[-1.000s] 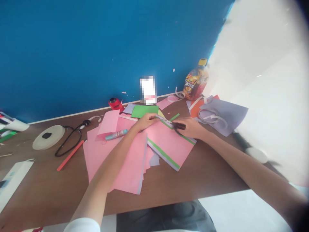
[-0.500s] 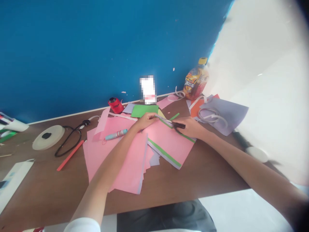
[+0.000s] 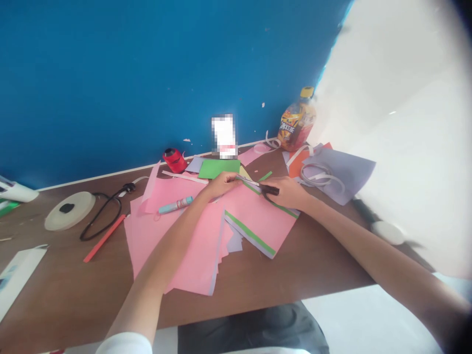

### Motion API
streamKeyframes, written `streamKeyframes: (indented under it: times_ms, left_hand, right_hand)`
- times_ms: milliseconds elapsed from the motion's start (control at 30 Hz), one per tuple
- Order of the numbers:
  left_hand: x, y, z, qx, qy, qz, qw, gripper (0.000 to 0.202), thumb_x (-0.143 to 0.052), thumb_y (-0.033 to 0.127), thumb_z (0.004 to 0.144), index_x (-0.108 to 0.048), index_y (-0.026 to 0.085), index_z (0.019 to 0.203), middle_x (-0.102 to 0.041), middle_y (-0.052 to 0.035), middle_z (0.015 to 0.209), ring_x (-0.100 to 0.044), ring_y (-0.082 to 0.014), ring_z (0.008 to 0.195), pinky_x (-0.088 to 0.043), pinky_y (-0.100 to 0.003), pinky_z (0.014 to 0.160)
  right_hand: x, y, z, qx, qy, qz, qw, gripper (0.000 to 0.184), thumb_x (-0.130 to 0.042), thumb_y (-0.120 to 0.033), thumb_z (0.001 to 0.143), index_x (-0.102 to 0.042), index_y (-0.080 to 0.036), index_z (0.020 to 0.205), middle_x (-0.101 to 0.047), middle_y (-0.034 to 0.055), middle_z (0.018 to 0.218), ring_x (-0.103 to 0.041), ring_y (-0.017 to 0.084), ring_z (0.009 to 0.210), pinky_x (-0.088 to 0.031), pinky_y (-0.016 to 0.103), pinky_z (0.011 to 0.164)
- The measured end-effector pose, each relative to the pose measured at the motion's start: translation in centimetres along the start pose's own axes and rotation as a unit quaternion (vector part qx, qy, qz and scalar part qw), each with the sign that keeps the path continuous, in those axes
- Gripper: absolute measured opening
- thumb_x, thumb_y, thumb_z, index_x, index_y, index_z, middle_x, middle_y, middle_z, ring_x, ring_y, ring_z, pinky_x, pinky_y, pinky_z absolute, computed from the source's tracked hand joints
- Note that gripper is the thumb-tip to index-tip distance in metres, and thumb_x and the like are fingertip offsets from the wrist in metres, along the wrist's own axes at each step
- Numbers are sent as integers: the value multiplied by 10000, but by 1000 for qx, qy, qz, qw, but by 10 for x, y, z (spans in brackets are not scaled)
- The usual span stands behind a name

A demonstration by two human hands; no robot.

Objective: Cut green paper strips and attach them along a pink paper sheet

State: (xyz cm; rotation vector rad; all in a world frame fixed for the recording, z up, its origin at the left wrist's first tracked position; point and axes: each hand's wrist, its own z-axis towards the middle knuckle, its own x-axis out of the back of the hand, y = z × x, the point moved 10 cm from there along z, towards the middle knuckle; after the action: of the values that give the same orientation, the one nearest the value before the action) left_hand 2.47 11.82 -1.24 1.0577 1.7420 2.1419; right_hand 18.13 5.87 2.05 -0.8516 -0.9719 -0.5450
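My right hand (image 3: 291, 192) is closed around the black handles of a pair of scissors (image 3: 271, 190). The blades point left, over the upper edge of a pink sheet of paper (image 3: 260, 216) bordered with green strips. At the sheet's upper left, my left hand (image 3: 223, 184) pinches the paper edge close to the blade tips; its fingertips partly hide the spot. A short green strip (image 3: 265, 176) sticks out behind the scissors. Under my left forearm lies a stack of pink paper (image 3: 177, 255) with a light blue glue tube (image 3: 176, 205) on top.
Green paper (image 3: 219, 168) and a red spool-like object (image 3: 174, 161) lie near the blue wall. A drink bottle (image 3: 298, 120) stands at the back right by grey-purple paper (image 3: 341, 172). On the left are a black cable (image 3: 120, 216), a round white disc (image 3: 70, 211) and a red stick (image 3: 104, 239).
The camera view has shifted slightly. Both hands, the scissors and the pink sheet keep nearly the same positions relative to one another.
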Motion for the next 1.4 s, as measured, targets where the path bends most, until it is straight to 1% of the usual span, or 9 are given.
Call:
streamKeyframes:
  times_ms: [333, 533, 767, 867, 967, 1067, 1233, 1333, 1400]
  left_hand:
    - [-2, -1, 1, -3, -1, -5, 1000, 359, -618, 453, 835, -697, 142, 996, -677, -38, 878, -576, -149, 781, -410, -263, 718]
    - [-1, 1, 2, -11, -4, 8, 1000, 334, -612, 451, 836, -683, 134, 910, -649, -24, 821, -541, -132, 743, -389, -254, 695]
    - [-1, 1, 1, 1, 1, 15, 1000, 332, -611, 464, 830, -675, 139, 848, -572, -9, 759, -470, -117, 688, -350, -249, 641]
    - [-2, 12, -2, -12, 7, 7, 1000, 313, -598, 444, 846, -684, 161, 949, -503, 9, 726, -421, -105, 654, -330, -242, 624]
    - [2, 21, -4, -22, 30, 16, 999, 317, -609, 409, 846, -673, 199, 1075, -349, 37, 660, -334, -95, 601, -279, -232, 574]
    - [6, 22, -5, -22, 48, 9, 999, 309, -625, 401, 834, -667, 209, 1073, -248, 46, 649, -286, -92, 578, -240, -228, 540]
    - [10, 15, -4, -16, 57, -4, 998, 300, -633, 398, 831, -661, 197, 1052, -206, 56, 637, -254, -82, 559, -203, -225, 529]
    - [12, 16, -6, -13, 70, -22, 997, 305, -659, 407, 810, -636, 190, 1022, -244, 65, 615, -290, -77, 551, -219, -216, 534]
    - [13, 15, -7, -2, 73, -41, 996, 315, -677, 417, 792, -604, 193, 1000, -304, 69, 602, -332, -75, 543, -238, -209, 532]
  right_hand:
    - [-2, -5, 3, -12, -1, -15, 1000, 351, -561, -226, 786, -702, -242, 1106, -750, 38, 987, -682, 231, 867, -448, 280, 676]
    - [0, -10, 3, 16, 3, 5, 1000, 315, -544, -194, 799, -720, -228, 1058, -755, 40, 939, -684, 219, 834, -449, 280, 706]
    - [0, -9, 3, 16, 4, -4, 1000, 294, -521, -204, 834, -722, -238, 1045, -754, 34, 918, -681, 217, 808, -448, 287, 697]
    - [5, 2, 4, -20, 29, 17, 999, 308, -544, -254, 846, -694, -253, 1114, -748, 29, 942, -679, 209, 807, -458, 288, 705]
    - [16, 28, 0, -122, 89, 15, 988, 378, -596, -352, 833, -629, -256, 1197, -736, 24, 894, -673, 212, 773, -457, 294, 668]
    - [27, 48, -6, -195, 135, -24, 971, 350, -617, -407, 813, -628, -246, 1124, -733, 35, 876, -673, 233, 776, -439, 301, 627]
    - [30, 57, -6, -201, 142, -77, 966, 243, -607, -356, 809, -661, -258, 1025, -747, 40, 899, -681, 244, 804, -444, 312, 645]
    - [29, 59, -6, -202, 137, -81, 966, 257, -596, -335, 806, -660, -266, 1046, -748, 36, 901, -680, 248, 817, -454, 319, 655]
    - [28, 61, -6, -210, 133, -70, 966, 325, -594, -327, 803, -635, -264, 1120, -745, 38, 915, -678, 256, 825, -462, 329, 661]
